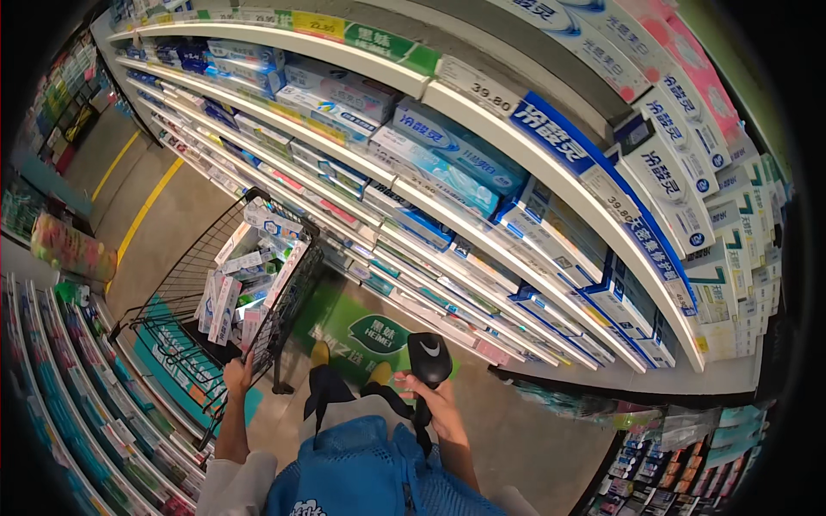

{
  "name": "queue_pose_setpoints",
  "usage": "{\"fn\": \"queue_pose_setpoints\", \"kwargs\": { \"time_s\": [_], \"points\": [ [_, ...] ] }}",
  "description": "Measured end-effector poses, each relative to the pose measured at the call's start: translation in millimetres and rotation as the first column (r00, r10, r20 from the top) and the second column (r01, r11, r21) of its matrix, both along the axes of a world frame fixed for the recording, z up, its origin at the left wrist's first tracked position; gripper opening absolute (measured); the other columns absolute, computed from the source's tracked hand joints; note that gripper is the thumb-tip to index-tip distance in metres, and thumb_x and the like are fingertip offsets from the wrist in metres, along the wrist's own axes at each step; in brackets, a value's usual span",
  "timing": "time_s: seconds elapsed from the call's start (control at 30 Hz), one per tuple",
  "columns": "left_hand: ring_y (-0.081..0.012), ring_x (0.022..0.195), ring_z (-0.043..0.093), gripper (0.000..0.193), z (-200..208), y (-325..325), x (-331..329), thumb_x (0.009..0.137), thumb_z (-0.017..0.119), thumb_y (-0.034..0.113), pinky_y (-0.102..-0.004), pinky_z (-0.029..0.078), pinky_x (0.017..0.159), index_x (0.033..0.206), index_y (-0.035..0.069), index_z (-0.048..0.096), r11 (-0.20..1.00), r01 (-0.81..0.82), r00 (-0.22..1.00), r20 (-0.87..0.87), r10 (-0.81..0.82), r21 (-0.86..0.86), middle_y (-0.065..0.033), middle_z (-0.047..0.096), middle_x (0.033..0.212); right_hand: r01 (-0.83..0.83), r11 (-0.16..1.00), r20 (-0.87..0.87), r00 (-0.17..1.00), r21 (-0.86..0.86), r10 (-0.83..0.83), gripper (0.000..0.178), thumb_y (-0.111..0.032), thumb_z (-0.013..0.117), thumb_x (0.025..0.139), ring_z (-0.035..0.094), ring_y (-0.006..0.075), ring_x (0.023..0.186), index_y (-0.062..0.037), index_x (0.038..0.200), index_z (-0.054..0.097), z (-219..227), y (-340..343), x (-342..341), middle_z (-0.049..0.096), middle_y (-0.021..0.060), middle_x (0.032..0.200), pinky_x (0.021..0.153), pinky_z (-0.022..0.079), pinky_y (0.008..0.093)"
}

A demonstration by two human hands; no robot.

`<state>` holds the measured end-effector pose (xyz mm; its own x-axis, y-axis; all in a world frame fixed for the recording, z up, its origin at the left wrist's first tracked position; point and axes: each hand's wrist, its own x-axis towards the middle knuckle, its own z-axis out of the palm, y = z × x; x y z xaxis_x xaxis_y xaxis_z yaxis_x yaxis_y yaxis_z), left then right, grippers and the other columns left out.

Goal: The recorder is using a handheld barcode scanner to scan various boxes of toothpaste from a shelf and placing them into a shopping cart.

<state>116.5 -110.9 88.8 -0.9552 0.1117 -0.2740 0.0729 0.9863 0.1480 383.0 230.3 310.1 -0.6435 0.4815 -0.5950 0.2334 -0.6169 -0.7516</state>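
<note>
My left hand point(237, 376) is closed on the near edge of a black wire shopping cart point(284, 322). Inside the cart lies a jumble of small toothpaste boxes point(225, 305), mostly white with blue, green and pink parts. My right hand point(439, 406) is wrapped round the grip of a black handheld barcode scanner point(428, 359), held upright in front of my blue vest. Its rounded head points away from me, toward the shelves. The fingers behind the grip are partly hidden.
Long white shelves point(379, 163) packed with toothpaste boxes curve across the front and right. Another stocked shelf point(77, 413) runs along the left. Green floor mat point(344, 331) lies beneath the front shelves. Yellow lines point(146, 215) mark the floor behind the cart. Hanging goods point(662, 464) stand at lower right.
</note>
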Motion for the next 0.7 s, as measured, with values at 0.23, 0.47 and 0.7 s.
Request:
{"fn": "queue_pose_setpoints", "kwargs": {
  "time_s": [0.23, 0.47, 0.7],
  "points": [
    [-0.0411, 0.076, 0.063, 0.063, -3, -14, -32, 0.083, 0.050, 0.059, -0.0480, 0.049, 0.067, 0.077, -0.002, 0.065, 1.000, 0.004, 1.000, -0.008, -0.004, 0.019, -0.0256, 0.063, 0.079, -0.005, 0.998, 0.013, 1.000, 0.070, 0.004, 0.032, -0.009, 0.061, 0.087, 0.064, 0.0222, 0.088, 0.0034, 0.115, 0.052, 2, -20, -50, 0.064, 0.0175, 0.101, 0.069, 0.053, 0.0305],
    [-0.0402, 0.069, 0.063, 0.065, -2, -35, -61, 0.081, 0.050, 0.061, -0.0477, 0.050, 0.064, 0.074, -0.002, 0.066, 0.999, -0.016, 0.998, 0.067, 0.013, 0.049, -0.0249, 0.063, 0.071, -0.135, 0.990, 0.022, 0.991, 0.045, 0.135, 0.033, -0.008, 0.062, 0.086, 0.064, 0.0223, 0.088, 0.0037, 0.116, 0.053, 6, -62, -148, 0.063, 0.0175, 0.103, 0.070, 0.053, 0.0303],
    [-0.0403, 0.076, 0.064, 0.062, 4, -41, -86, 0.082, 0.051, 0.058, -0.0467, 0.050, 0.067, 0.090, -0.002, 0.064, 0.989, -0.070, 0.973, 0.228, 0.038, 0.132, -0.0261, 0.064, 0.080, -0.183, 0.981, 0.059, 0.982, 0.071, 0.179, 0.035, -0.011, 0.059, 0.088, 0.063, 0.0232, 0.091, 0.0046, 0.118, 0.051, -3, -93, -196, 0.062, 0.0190, 0.105, 0.073, 0.053, 0.0323]
  ]
}}
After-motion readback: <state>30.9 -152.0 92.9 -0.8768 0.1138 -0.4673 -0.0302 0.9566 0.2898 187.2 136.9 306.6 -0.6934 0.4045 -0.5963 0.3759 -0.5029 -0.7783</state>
